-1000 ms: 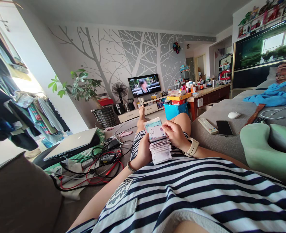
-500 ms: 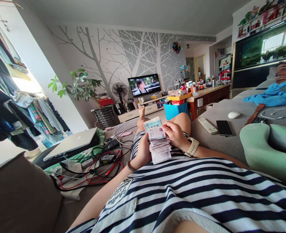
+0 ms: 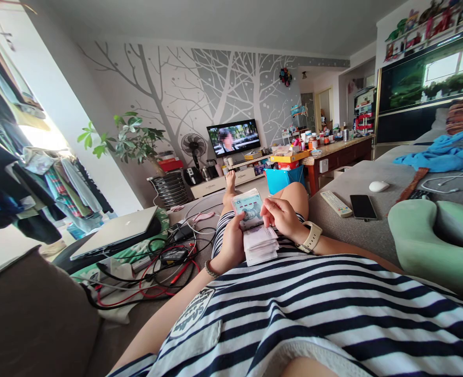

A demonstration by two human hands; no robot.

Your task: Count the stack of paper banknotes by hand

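My left hand (image 3: 233,238) is closed around a stack of banknotes (image 3: 251,215), thumb lying on its left edge. The upper notes face me flat, a teal one with a portrait on top. Below, a layered pile of pale purple notes (image 3: 261,245) hangs folded down toward my lap. My right hand (image 3: 280,216) is at the stack's right edge, its fingers curled in and the thumb close to the fingertips. I see no lifted note between them. That wrist wears a cream watch (image 3: 310,237); a beaded bracelet (image 3: 211,269) circles the left one.
Tangled cables (image 3: 172,256) and a closed laptop (image 3: 116,233) lie on my left. To the right are a remote control (image 3: 336,203), a phone (image 3: 363,207), a white mouse (image 3: 378,186) and a green neck pillow (image 3: 416,235). A television (image 3: 233,137) plays ahead.
The purple note my right fingers were pinching has gone down onto the lower pile, baring the teal note. My right fingers have let go and curled inward. My left hand keeps its place.
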